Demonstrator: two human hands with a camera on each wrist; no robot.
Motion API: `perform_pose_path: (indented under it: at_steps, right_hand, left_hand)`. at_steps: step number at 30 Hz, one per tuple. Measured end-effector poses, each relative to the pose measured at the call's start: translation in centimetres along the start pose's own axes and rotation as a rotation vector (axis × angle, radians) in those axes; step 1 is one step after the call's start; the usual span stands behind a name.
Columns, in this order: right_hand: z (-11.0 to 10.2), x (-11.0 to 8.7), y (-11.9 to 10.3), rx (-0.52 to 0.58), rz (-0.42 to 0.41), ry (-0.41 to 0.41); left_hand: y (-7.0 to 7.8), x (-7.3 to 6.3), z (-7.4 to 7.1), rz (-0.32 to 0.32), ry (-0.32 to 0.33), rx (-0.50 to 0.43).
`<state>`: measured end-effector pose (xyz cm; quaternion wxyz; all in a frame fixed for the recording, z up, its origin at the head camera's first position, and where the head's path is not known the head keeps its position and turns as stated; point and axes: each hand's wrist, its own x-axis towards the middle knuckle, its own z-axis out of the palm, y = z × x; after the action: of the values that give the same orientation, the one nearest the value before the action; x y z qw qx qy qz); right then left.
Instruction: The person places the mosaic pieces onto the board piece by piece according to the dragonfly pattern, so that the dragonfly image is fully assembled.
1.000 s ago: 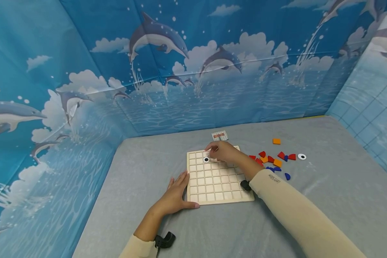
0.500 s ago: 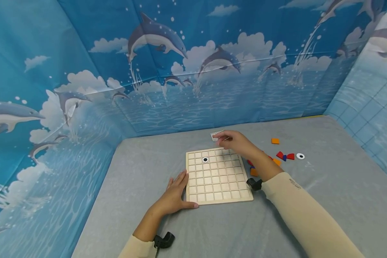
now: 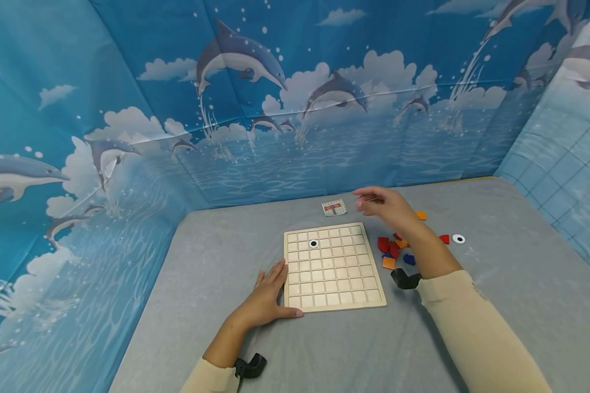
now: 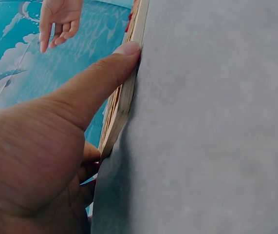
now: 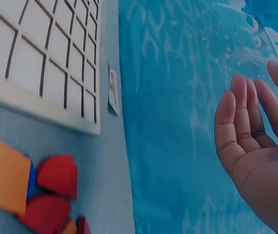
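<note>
A square wooden grid board [image 3: 337,279] lies flat on the grey cloth. My left hand [image 3: 266,303] rests at its near left corner, thumb on the front edge and fairly straight fingers against the left side. In the left wrist view the thumb [image 4: 100,80] touches the board's edge. One white tile with a black dot [image 3: 313,244] sits in an upper-left cell. Beyond the board's far right corner, my right hand [image 3: 389,208] is raised with loosely bent fingers; the right wrist view shows the palm [image 5: 270,161] holding nothing. A small printed card [image 3: 334,207] lies left of it.
Right of the board lie loose pieces: red ones [image 3: 383,244], orange squares [image 3: 388,263] and blue ones [image 3: 409,260]. A white ring-like disc [image 3: 458,239] lies farther right, and the right forearm hides some pieces. A dolphin-print curtain [image 3: 275,164] stands behind the table.
My right hand has moved off the board's upper cells, passed over the card, and gone right, uncovering both. The dotted tile and my left hand have stayed in place.
</note>
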<state>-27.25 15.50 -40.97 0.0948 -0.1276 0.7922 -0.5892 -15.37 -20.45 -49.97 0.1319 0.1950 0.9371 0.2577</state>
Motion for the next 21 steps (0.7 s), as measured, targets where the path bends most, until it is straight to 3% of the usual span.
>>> perform_pose_path:
  at_steps: [13,21]
  right_hand:
    - [-3.6,-2.4,1.6,-0.112,0.009,0.096]
    - [-6.4,-3.4,3.8,-0.146,0.104,0.173]
  left_hand:
    - [0.0,0.0,-0.1,0.0,-0.005,0.007]
    - [0.0,0.0,-0.1,0.004,-0.009,0.006]
